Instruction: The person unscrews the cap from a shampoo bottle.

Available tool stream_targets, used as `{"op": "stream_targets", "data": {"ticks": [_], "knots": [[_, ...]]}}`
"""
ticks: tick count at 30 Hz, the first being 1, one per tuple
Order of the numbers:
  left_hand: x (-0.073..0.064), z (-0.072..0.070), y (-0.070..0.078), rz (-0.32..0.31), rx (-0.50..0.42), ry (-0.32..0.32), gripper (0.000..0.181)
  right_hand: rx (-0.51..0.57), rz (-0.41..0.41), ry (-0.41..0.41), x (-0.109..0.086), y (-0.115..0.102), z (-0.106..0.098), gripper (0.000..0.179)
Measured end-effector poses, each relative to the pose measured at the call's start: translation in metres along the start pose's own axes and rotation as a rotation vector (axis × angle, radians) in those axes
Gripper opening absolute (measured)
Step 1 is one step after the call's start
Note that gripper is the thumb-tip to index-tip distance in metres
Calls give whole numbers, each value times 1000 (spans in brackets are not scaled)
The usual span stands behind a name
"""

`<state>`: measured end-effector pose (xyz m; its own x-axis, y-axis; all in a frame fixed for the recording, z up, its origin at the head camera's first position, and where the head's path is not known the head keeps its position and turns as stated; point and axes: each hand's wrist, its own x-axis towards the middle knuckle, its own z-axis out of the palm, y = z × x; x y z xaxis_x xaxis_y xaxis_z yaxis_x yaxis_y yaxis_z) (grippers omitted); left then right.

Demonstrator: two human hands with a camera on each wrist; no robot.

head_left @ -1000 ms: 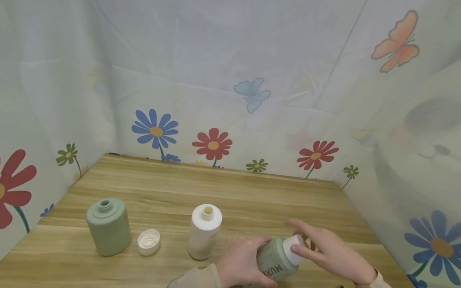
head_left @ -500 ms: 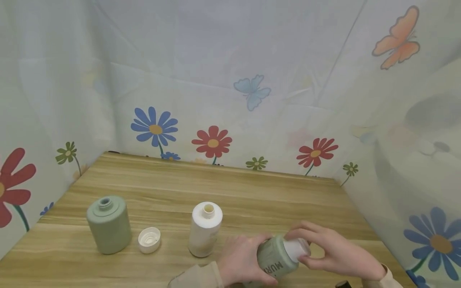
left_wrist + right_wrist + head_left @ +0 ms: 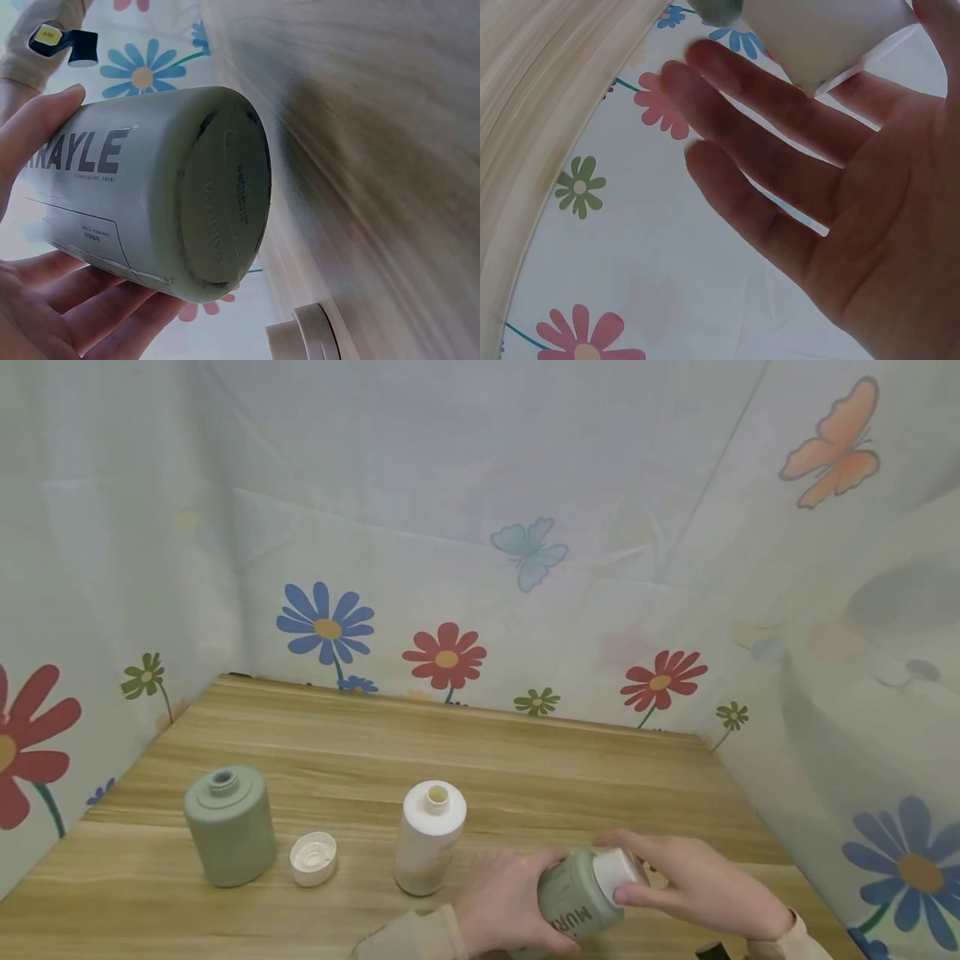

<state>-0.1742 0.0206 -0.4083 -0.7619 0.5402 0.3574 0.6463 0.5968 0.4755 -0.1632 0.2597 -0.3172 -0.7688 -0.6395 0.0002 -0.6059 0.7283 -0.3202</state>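
Observation:
My left hand (image 3: pixel 504 906) grips a green bottle (image 3: pixel 573 897) with dark printed lettering, thumb on one side and fingers on the other. The bottle is tipped over, its white cap (image 3: pixel 617 872) towards the right. In the left wrist view its flat base (image 3: pixel 225 199) faces the camera, held off the wooden surface. My right hand (image 3: pixel 693 885) pinches the white cap between thumb and forefinger. Seen from the right wrist, the cap (image 3: pixel 832 37) sits at the top, while the other fingers (image 3: pixel 739 199) reach out loosely below it.
A second green bottle (image 3: pixel 232 831), uncapped, stands on the wooden table (image 3: pixel 450 735) at the left. Beside it lies an upturned white cap (image 3: pixel 313 860). An uncapped white bottle (image 3: pixel 427 843) stands just left of my hands. Flower-printed cloth (image 3: pixel 412 527) hangs behind the table.
My right hand's fingers have closed on the cap and then shifted round it. The left hand and the held bottle stay almost in place.

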Motion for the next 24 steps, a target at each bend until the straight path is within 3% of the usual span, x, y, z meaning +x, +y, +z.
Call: {"op": "stream_targets", "data": {"ticks": [3, 7, 14, 16, 19, 24], "knots": [[-1, 1, 1, 5, 9, 2, 69, 66, 16, -62, 0, 0, -1, 39], [-2, 1, 1, 5, 14, 10, 70, 46, -33, -47, -1, 1, -1, 37], [-1, 0, 1, 10, -12, 6, 69, -109, -311, 80, -2, 3, 1, 49], [-1, 0, 0, 11, -11, 10, 69, -122, -345, 96, -2, 3, 1, 53], [0, 0, 0, 13, -1, 17, 70, -88, -304, 71, -2, 2, 1, 56], [-1, 0, 0, 11, -2, 14, 70, -31, -75, 22, -2, -1, 2, 57]]}}
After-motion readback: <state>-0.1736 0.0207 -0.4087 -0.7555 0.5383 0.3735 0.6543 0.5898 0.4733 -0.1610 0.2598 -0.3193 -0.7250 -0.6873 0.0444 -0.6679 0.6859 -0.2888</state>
